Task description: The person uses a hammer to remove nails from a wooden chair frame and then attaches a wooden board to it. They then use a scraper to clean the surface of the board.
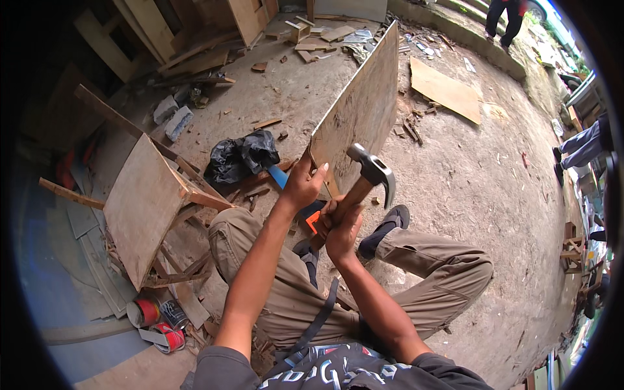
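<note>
A claw hammer [373,170] with a dark steel head and wooden handle is gripped in my right hand [344,227], its head raised in front of the plywood. My left hand [303,184] grips the near lower corner of a thin plywood panel [361,97], which stands tilted on edge and stretches away from me. Between my knees, below my hands, sits a blue tool [278,176] with an orange part, possibly a saw; my forearms and hands partly hide it. Next to it lies a crumpled black plastic bag [244,155].
A wooden stool-like frame with a plywood top [144,211] stands at my left, near several tins [170,339]. Concrete blocks [177,123] and wood scraps litter the floor. A flat plywood sheet [444,90] lies beyond. People stand at the far right [582,149] and back [504,19].
</note>
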Demonstrator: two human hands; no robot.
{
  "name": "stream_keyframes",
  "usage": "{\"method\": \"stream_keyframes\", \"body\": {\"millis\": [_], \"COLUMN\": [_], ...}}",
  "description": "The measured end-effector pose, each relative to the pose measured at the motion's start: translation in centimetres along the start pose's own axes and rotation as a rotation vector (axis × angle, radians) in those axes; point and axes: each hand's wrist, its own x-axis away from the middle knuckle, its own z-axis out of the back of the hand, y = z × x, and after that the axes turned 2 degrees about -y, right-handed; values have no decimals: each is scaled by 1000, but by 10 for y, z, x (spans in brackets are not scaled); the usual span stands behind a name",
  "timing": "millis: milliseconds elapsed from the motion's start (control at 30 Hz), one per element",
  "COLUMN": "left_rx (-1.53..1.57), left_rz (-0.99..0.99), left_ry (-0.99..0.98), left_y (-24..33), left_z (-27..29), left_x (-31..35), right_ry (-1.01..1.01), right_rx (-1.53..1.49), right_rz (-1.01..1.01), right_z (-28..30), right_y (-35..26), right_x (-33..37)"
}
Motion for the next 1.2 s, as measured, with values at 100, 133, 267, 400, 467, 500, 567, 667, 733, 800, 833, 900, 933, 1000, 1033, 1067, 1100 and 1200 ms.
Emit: {"method": "stream_keyframes", "body": {"millis": [100, 133, 267, 400, 467, 500, 567, 667, 733, 800, 833, 900, 933, 1000, 1033, 1067, 1100, 1200], "left_rx": [17, 10, 19, 3, 13, 20, -9, 26, -5, -3, 14, 33, 34, 25, 13, 1, 19, 56], "left_rz": [96, 81, -8, -19, 74, 118, 41, 11, -20, 6, 47, 116, 143, 135, 99, 64, 59, 58], "left_ry": [-55, -40, 18, 28, -18, -39, -79, -140, -127, -121, -122, -144, -164, -171, -159, -146, -142, -149], "left_y": [4, 2, -3, 0, 0, 0, 2, 4, 7, 12, 17, 22, 23, 22, 18, 15, 13, 13], "left_z": [1, 3, -1, -14, -10, -8, -10, -16, -16, -15, -15, -15, -15, -16, -18, -19, -21, -25], "left_x": [2, 2, -2, 3, 4, 3, 3, 2, 3, 2, 1, 1, 1, 2, 4, 5, 5, 5], "right_ry": [-62, -99, -16, -55, -90, -66, -17, 2, -80, -203, -175, -126, -96, -94, -95, -91, -144, -67], "right_rx": [16, 17, -105, -21, 99, 24, -127, -124, -30, 166, 138, 82, -7, -49, -71, 56, 139, -61], "right_rz": [-271, -342, -311, -357, -416, -412, -402, -409, -511, -584, -556, -505, -490, -529, -547, -583, -523, -418], "right_z": [4, 9, 14, 21, 18, 19, 26, 36, 48, 59, 61, 60, 58, 57, 56, 54, 54, 44], "right_y": [-12, -16, -19, -21, -31, -35, -45, -60, -67, -71, -73, -78, -79, -79, -79, -78, -71, -58], "right_x": [-7, -10, -8, -9, -12, -11, -10, -16, -19, -16, -16, -17, -19, -20, -20, -16, -9, 8]}}
